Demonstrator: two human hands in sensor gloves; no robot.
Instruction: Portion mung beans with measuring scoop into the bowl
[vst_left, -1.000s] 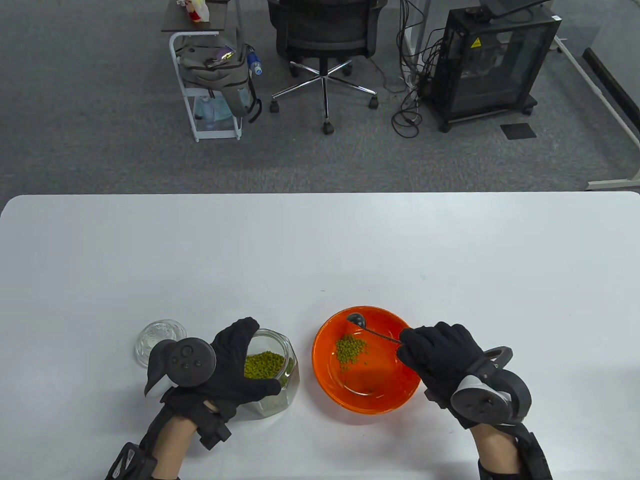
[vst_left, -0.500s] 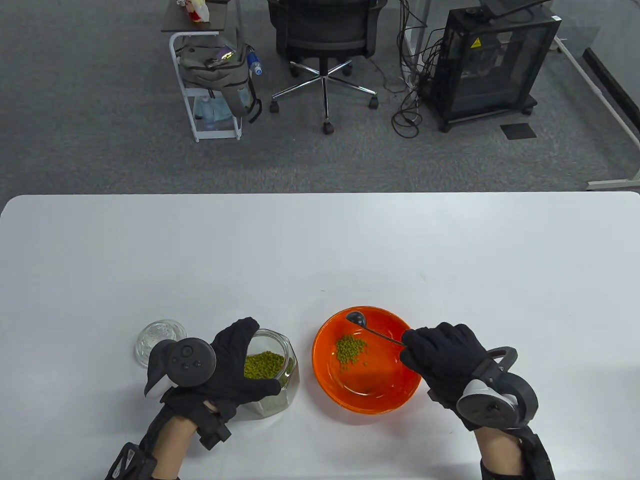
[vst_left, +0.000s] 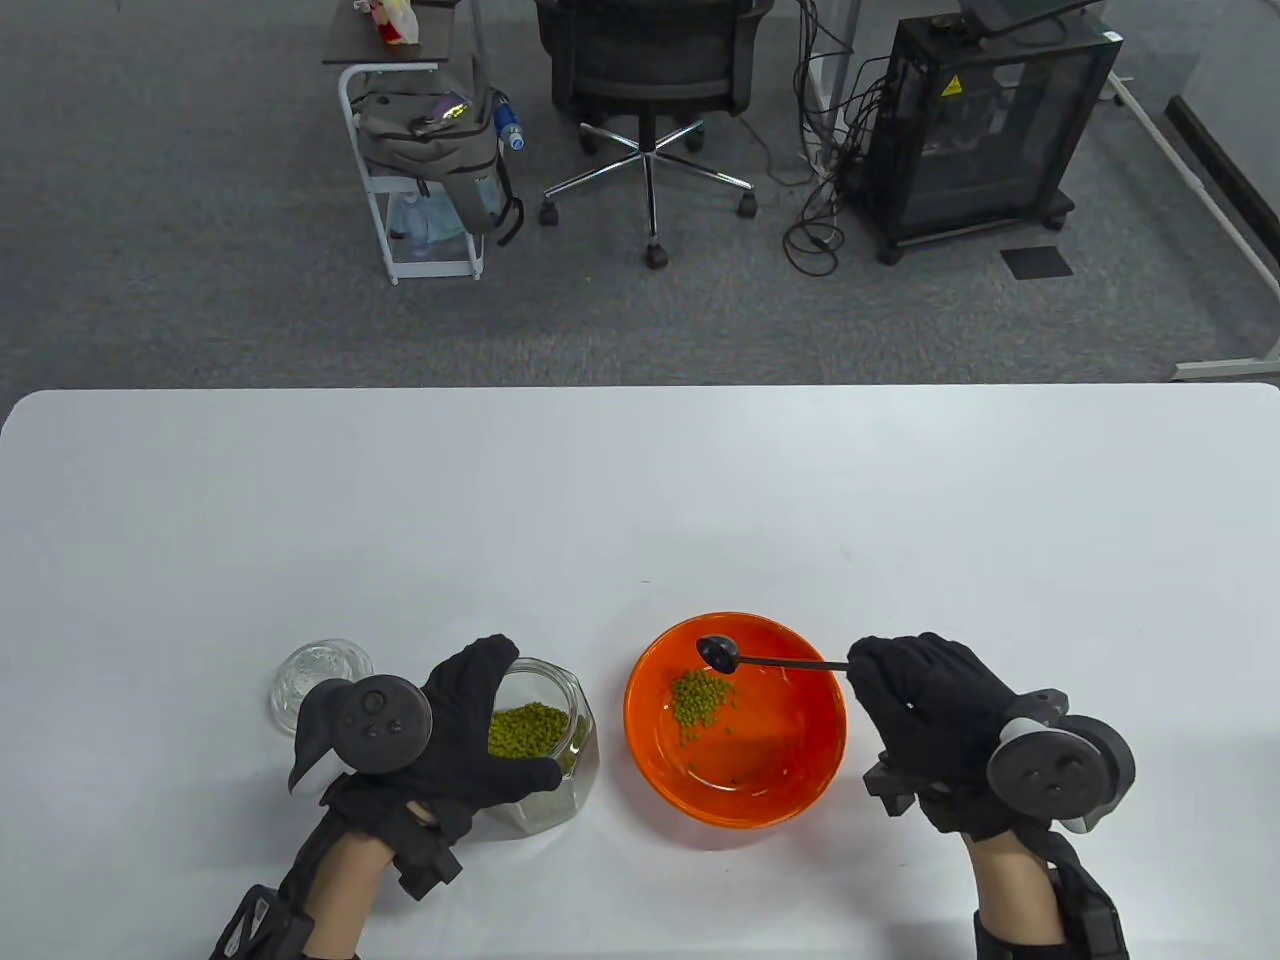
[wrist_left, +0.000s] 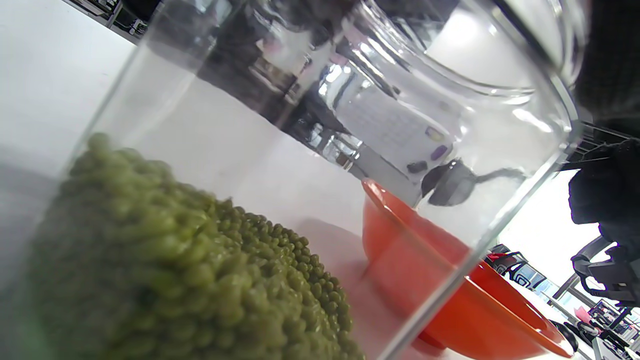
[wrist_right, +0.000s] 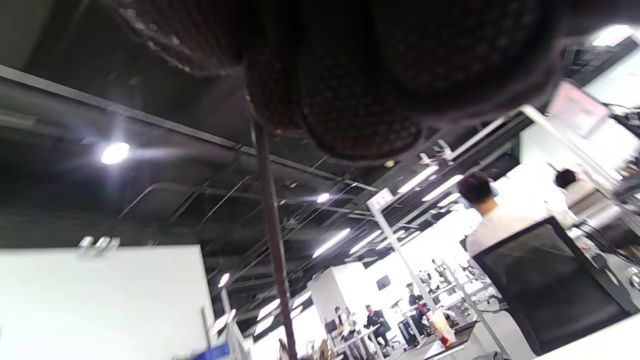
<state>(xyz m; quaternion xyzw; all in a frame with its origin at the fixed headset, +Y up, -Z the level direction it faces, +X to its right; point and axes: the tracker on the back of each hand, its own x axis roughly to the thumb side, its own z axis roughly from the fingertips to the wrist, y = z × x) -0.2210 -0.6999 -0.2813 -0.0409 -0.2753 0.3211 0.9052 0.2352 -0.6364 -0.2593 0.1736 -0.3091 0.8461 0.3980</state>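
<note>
Fingers of the right hand (vst_left: 925, 705) pinch the measuring scoop (vst_left: 760, 657) handle, its head over the orange bowl (vst_left: 735, 716) holding mung beans (vst_left: 703, 697) near the tabletop's front edge, while the left hand (vst_left: 455, 735) grips the glass jar (vst_left: 545, 745).

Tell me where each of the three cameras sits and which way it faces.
Table view: above, looking down at the white table; left hand grips the jar, right hand holds the scoop over the orange bowl.
Left wrist view: low against the jar, looking sideways through the glass at mung beans; a gloved bit at the right edge.
Right wrist view: tilted up at the ceiling; gloved fingers on the scoop handle.
Shared: table and left wrist views both show jar, bowl and scoop.
</note>
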